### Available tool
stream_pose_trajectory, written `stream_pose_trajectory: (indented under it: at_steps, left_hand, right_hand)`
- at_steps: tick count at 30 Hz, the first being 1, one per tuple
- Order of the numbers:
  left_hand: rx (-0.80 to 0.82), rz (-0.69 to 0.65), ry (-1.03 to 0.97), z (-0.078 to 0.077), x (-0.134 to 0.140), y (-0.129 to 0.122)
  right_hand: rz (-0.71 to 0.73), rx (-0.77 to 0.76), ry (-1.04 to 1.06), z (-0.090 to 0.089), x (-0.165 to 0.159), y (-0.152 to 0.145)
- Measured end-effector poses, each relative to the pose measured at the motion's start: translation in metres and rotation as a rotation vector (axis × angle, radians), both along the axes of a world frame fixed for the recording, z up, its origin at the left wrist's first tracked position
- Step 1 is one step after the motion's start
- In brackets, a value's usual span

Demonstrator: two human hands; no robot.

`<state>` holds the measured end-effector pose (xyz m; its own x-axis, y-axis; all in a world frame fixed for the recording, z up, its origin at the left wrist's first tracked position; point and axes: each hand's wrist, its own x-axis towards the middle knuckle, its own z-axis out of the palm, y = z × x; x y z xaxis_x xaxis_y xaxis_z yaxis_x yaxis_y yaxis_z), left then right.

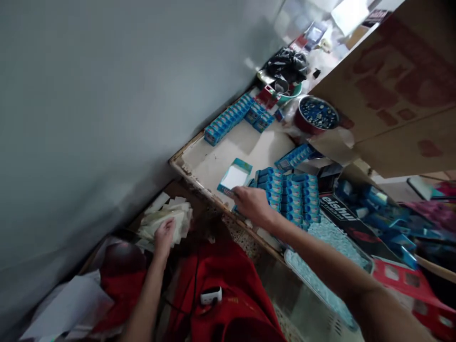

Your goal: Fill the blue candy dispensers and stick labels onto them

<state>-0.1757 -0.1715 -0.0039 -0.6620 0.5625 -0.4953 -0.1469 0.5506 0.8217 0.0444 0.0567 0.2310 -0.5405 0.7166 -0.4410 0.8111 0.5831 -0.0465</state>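
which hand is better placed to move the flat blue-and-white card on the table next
Likely the right hand: its fingertips are at the card's near edge. The left hand is away at the pale paper pile.

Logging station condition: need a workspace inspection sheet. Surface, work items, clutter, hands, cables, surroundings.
Surface: pale tabletop, edge worn brown.
Work items: blue-edged white card; pale papers, loosely piled; blue packs, in a row by the wall.
Clutter: dark-red pot holding blue and white bits; black plastic bag beyond it.
Hands: left hand on the papers, right hand at the card's near edge; grips unclear.
Cables: apparently a thin dark cord over red clothing.
Surroundings: grey wall, printed cardboard box.
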Motion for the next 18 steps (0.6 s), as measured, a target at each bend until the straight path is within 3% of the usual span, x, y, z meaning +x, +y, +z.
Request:
stream_pose_trajectory:
  at_steps: [2, 5, 9, 14, 16, 18]
  left_hand:
    - [0.005, -0.057, 0.013, 0.011, 0.01, 0.052]
    - [-0.01, -0.152, 0.12, 0.02, 0.026, 0.119]
    - [-0.043, -0.286, 0.411, 0.02, 0.032, 0.204]
    - [-0.104, -0.192, 0.756, -0.002, 0.015, 0.308]
    - [-0.128, -0.173, 0.82, -0.017, 0.01, 0.332]
    - [-0.186, -0.195, 0.861, -0.032, 0.012, 0.343]
  right_hand:
    - [-0.029, 0.03, -0.038, -0.001, 0.008, 0.059]
    - [-0.021, 0.013, -0.019, -0.018, 0.014, 0.138]
    - [-0.041, -0.043, 0.034, -0.05, 0.023, 0.21]
    - [0.118, -0.127, 0.246, -0.089, 0.046, 0.256]
    - [0.137, -0.152, 0.316, -0.104, 0.06, 0.277]
    - [0.026, -0.142, 0.302, -0.118, 0.075, 0.3]
